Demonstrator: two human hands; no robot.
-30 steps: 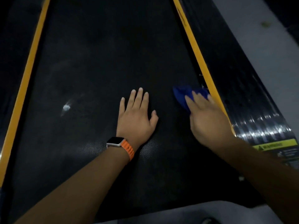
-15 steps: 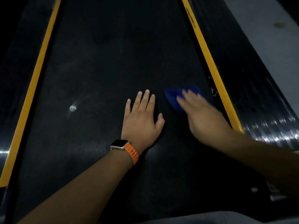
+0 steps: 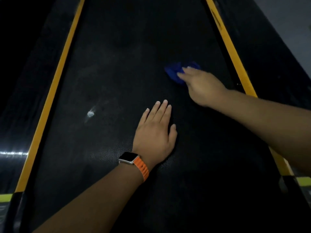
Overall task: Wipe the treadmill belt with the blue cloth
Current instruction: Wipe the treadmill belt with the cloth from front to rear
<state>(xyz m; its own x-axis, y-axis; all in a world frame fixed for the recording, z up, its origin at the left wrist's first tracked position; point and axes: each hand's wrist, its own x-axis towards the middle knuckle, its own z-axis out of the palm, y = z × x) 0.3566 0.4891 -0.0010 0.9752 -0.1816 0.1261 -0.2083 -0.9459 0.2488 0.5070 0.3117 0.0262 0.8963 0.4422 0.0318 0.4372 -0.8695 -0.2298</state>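
Since a second ago the right hand (image 3: 203, 86) and the blue cloth (image 3: 174, 71) have slid farther up the treadmill belt (image 3: 126, 56). They are now ahead of the left hand's fingertips and away from the right yellow stripe (image 3: 230, 47), which the cloth lay beside before.

Far left, a dark side rail (image 3: 13, 132) catches a streak of light, and the left yellow stripe (image 3: 50, 98) runs along the belt's edge. The belt itself is black with a fine dotted texture, and a small bright glint (image 3: 90, 113) shows on its left half.

The left hand (image 3: 154, 132) rests flat on the middle of the belt, fingers (image 3: 164, 111) straight and close together, holding nothing. A watch (image 3: 128, 158) with an orange band (image 3: 142, 169) sits on that wrist.

To the right and farther up the belt, the cloth lies bunched in a small dark-blue wad. Its far edge is blurred and its near part is covered by the right hand's fingers (image 3: 185, 74). Those fingers stretch forward and press down on the cloth; the thumb is hidden.

Past the right stripe lie the right side rail (image 3: 269, 64) and a grey floor (image 3: 289, 22).
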